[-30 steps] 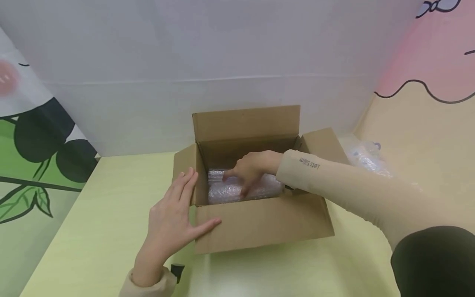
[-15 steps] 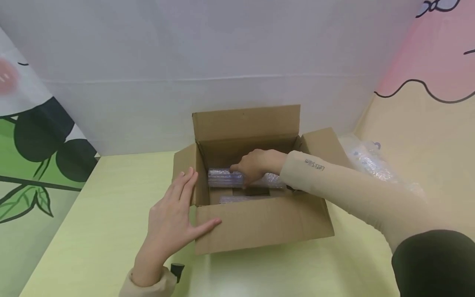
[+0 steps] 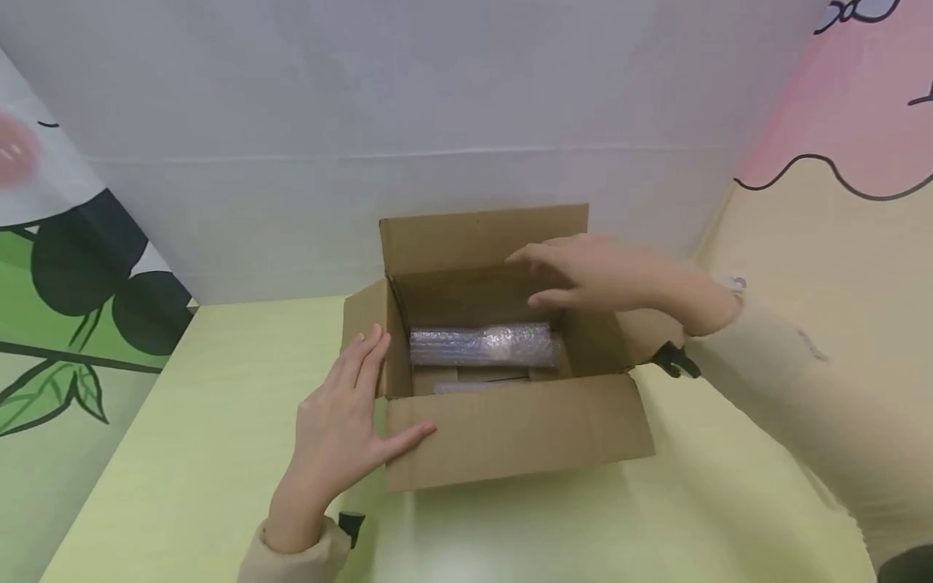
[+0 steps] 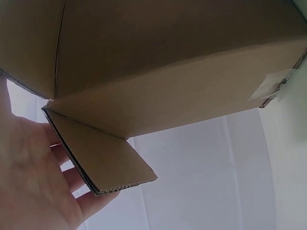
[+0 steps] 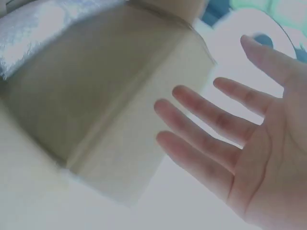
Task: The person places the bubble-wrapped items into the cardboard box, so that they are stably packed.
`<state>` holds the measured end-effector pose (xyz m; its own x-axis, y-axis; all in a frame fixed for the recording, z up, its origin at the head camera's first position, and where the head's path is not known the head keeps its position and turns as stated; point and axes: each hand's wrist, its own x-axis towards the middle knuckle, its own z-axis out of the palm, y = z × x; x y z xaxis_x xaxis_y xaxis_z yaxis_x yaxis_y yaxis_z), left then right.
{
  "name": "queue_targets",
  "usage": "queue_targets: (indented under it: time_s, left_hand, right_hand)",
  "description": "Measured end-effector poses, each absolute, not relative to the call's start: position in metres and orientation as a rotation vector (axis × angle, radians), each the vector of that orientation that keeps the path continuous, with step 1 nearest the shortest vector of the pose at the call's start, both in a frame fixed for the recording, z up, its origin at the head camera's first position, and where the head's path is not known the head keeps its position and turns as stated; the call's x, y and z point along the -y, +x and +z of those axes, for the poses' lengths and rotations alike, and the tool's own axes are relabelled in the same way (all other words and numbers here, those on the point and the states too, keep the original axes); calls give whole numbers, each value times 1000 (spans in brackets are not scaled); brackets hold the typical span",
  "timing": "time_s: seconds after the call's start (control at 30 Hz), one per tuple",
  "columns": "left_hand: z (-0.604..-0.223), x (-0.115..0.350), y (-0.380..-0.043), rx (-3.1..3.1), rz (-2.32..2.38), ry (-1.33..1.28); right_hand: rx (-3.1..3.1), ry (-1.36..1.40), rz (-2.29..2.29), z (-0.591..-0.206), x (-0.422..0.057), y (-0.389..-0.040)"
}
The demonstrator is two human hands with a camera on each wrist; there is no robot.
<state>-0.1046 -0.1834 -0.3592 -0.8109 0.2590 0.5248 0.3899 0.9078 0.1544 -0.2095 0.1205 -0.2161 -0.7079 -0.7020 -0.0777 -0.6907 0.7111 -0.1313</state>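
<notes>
I see bubble-wrapped roll lying left-right in box, below my right hand, spread, empty; left hand flat on box corner, farther

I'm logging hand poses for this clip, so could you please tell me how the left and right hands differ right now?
The left hand lies flat against the box's left flap and front corner; the right hand is above the box's open top, touching nothing that I can see. The left hand is low, beside the table; the right hand is raised, over the bubble-wrapped roll inside. Both are open, fingers straight, holding nothing.
</notes>
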Motion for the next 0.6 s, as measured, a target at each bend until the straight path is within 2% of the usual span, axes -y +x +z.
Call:
queue_targets:
  time_s: [0.17,0.3,0.43,0.6]
  left_hand:
    - [-359,185,-107,2565,-337,-462]
    - [-359,186,-109,2587,-330,-439]
    - [-359,190,-110,2601,-334,-425]
    - [-361,193,-111,2586,-342,-424]
  right_hand:
    - [-2973,-957,-396,-216,-177,-189]
    - [-3156,-714,-535,-232,-221,-183]
    - [-3287,-491,-674,-268,-256,-187]
    - [-3292,-239,-616,-324,-279,-202]
